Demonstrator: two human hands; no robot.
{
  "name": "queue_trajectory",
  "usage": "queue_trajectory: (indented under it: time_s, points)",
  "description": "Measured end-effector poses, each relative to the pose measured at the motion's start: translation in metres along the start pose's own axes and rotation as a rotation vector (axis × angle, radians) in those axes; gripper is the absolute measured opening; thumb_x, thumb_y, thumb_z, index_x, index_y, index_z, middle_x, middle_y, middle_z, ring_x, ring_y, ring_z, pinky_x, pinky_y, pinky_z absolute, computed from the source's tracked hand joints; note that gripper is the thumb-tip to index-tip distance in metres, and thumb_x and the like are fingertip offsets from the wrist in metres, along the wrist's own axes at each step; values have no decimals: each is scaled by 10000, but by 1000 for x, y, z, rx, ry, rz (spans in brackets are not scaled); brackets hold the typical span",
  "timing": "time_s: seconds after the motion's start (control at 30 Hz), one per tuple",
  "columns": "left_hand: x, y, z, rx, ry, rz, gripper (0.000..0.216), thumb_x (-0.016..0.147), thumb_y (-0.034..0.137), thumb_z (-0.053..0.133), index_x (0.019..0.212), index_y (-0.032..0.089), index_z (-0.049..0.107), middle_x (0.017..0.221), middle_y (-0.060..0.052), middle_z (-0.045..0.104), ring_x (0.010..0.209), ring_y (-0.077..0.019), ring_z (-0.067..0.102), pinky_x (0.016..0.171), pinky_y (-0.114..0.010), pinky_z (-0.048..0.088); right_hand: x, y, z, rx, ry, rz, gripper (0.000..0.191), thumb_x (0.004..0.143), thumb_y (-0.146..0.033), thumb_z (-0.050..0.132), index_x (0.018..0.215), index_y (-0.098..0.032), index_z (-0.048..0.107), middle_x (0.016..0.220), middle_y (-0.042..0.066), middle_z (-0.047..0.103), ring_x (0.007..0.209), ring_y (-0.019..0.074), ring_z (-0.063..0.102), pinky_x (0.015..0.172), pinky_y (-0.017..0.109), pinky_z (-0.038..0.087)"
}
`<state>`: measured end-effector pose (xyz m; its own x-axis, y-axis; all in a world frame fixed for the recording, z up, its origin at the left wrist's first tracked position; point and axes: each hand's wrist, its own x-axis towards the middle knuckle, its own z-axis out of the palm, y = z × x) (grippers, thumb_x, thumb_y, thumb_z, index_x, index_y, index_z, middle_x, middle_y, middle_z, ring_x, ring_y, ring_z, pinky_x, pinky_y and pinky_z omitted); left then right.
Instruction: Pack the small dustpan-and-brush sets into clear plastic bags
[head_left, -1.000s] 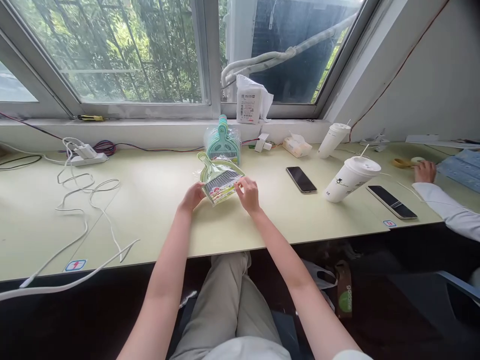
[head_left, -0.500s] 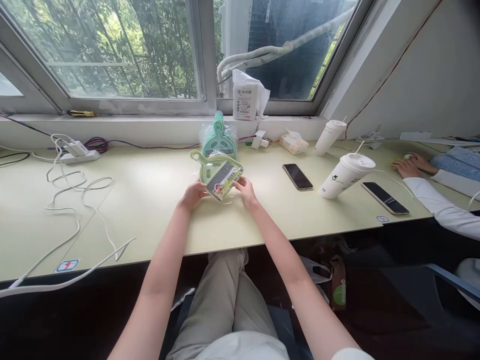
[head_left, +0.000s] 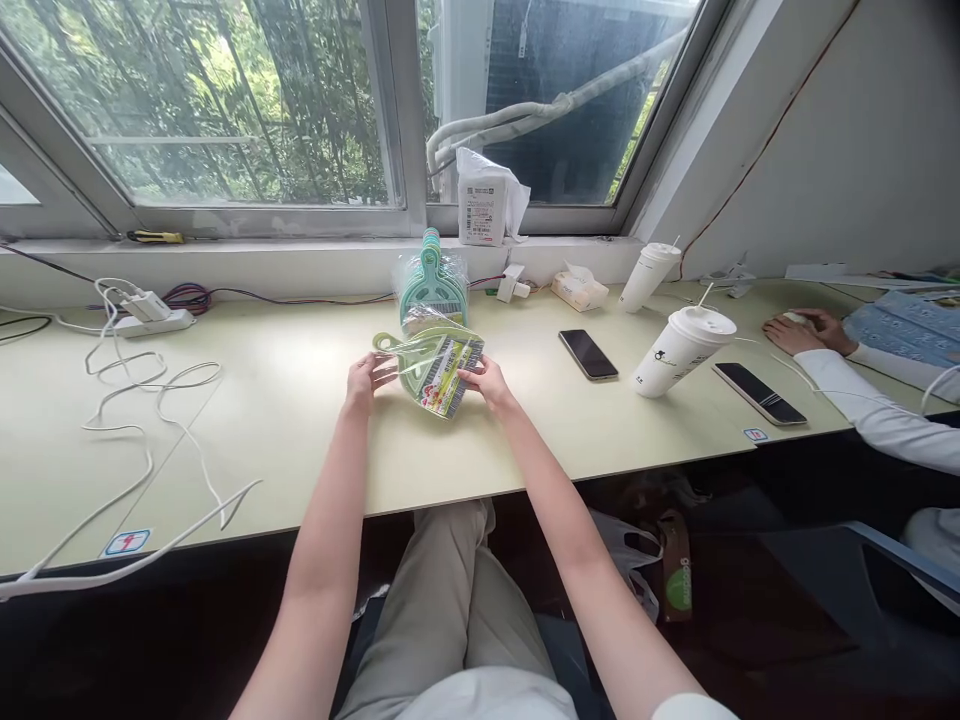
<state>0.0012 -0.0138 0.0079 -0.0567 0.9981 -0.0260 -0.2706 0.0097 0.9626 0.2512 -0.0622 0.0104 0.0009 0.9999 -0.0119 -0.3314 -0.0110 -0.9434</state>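
A pale green mini dustpan and brush set (head_left: 427,362) in a clear plastic bag is held just above the desk (head_left: 300,420). My right hand (head_left: 489,382) grips the bag's right edge by the colourful label. My left hand (head_left: 367,374) touches the bag's left side near the dustpan handle, fingers curled on the plastic. Behind it stands a stack of teal dustpan sets (head_left: 431,282) in plastic wrap, against the window ledge.
White cables (head_left: 142,400) and a power strip (head_left: 150,318) lie at left. To the right are a black phone (head_left: 587,354), two white lidded cups (head_left: 677,350), another phone (head_left: 759,393) and a co-worker's hand (head_left: 796,330). A white packet (head_left: 480,208) sits on the sill.
The bagged set has been turned and tilted, its label now lower right. My left hand shifted from under the bag to its left edge by the handle.
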Motion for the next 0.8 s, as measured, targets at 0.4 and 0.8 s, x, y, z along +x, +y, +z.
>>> queue_trajectory:
  time_s: [0.4, 0.8]
  points:
    - [-22, 30, -30, 494, 911, 270, 460, 969, 238, 123, 1380, 175, 319, 1324, -175, 483, 1269, -212, 462, 1025, -433, 392, 4, 3, -20, 123, 225, -81, 363, 635, -204, 772, 932, -203, 564, 909, 25, 704, 825, 171, 687, 824, 358, 586]
    - [-26, -25, 59, 230, -163, -10, 509, 854, 362, 534, 1329, 236, 403, 1195, -100, 592, 1058, -238, 594, 915, -421, 482, -4, 1, -7, -55, -82, 98, 293, 681, -278, 767, 904, -171, 610, 771, 32, 717, 581, 134, 660, 502, 223, 540]
